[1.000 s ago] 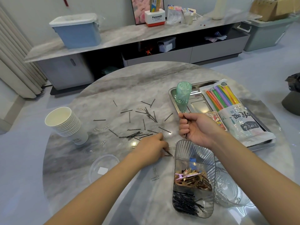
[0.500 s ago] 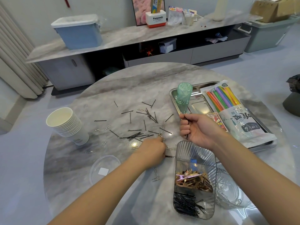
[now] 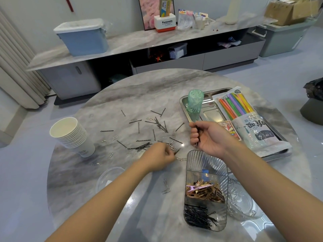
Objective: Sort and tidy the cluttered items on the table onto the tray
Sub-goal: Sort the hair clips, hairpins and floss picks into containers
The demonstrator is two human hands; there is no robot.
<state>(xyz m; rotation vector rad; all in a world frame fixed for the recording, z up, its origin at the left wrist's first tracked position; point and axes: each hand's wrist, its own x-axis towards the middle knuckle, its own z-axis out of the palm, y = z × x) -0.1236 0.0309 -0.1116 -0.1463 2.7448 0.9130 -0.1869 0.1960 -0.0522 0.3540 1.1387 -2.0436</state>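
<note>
Head view is showing both forearms reaching forward over the round marble table [image 3: 122, 95]. The left hand [image 3: 158, 158] is lying knuckles-up near the table's middle, its fingertips pinching a dark bobby pin [image 3: 177, 151] just beside a small cluster of paper clips [image 3: 172, 145]. The right hand [image 3: 208, 137] is raised palm-up, fingers curled into a fist around a bundle of dark pins, with a pale green plastic cup [image 3: 194, 103] standing above the fist; how the cup is being held cannot be told. More scattered bobby pins [image 3: 143, 145] are lying across the tabletop beyond the left hand. The metal tray [image 3: 185, 102] is sitting at the table's right, carrying a pack of coloured straws [image 3: 244, 119]. A clear divided container [image 3: 206, 189] is standing close to the camera under the right wrist, holding sorted clips and black pins. A stack of paper cups [image 3: 71, 135] is resting at the left.
</note>
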